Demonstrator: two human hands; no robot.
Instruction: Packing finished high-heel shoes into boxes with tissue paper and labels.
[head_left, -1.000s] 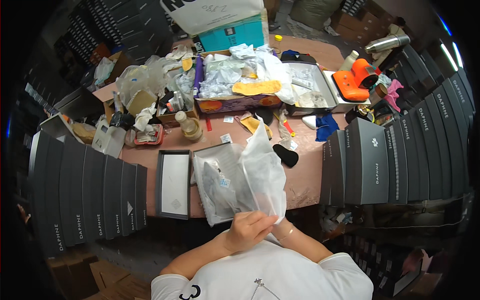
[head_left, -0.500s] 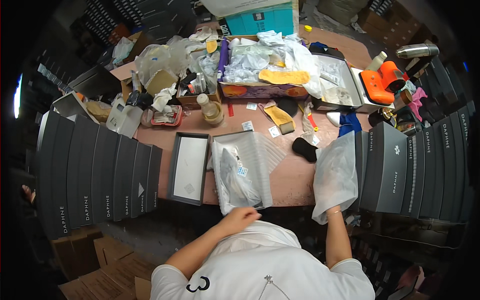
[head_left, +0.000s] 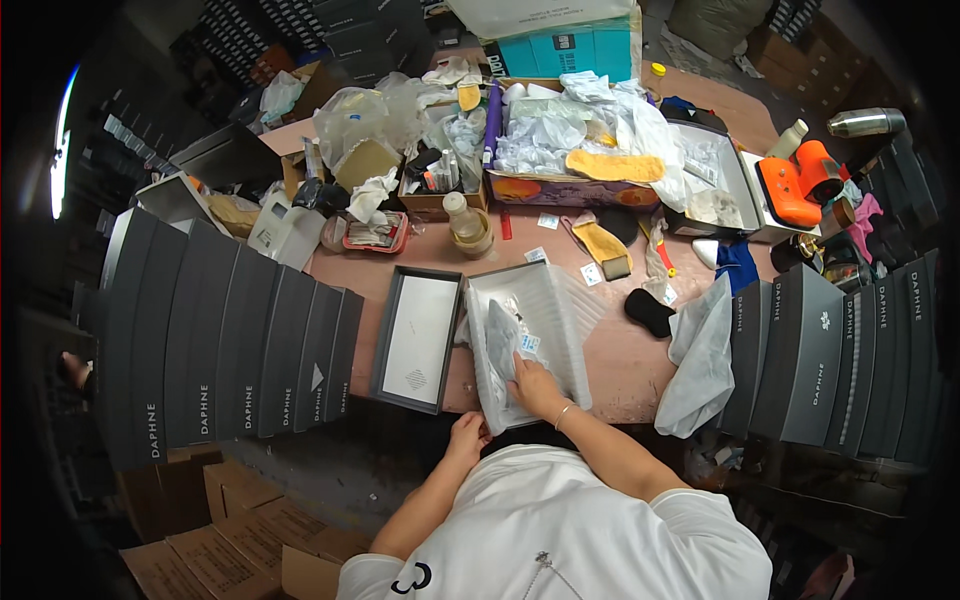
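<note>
In front of me lies an open grey shoe box (head_left: 574, 372) lined with white ribbed paper. Inside it rests a greyish item in clear plastic (head_left: 499, 335), probably a shoe, with a small printed tag beside it. My right hand (head_left: 535, 388) reaches into the box, its fingers bent onto the near end of that item. My left hand (head_left: 467, 437) is at the box's near left corner, fingers curled against the edge. On the right, a translucent white bag (head_left: 698, 365) hangs crumpled over the table's front edge, apart from both hands.
Left of the box sits a grey lid or tray (head_left: 415, 345) with a white inside. Rows of grey shoe boxes flank me on the left (head_left: 230, 340) and right (head_left: 790, 350). Behind are a bottle (head_left: 466, 225), a black pad (head_left: 650, 313) and a carton of crumpled paper (head_left: 570, 190).
My right hand has left the translucent bag on the right and moved left into the shoe box. The bag has sagged flatter. The whole view has shifted slightly.
</note>
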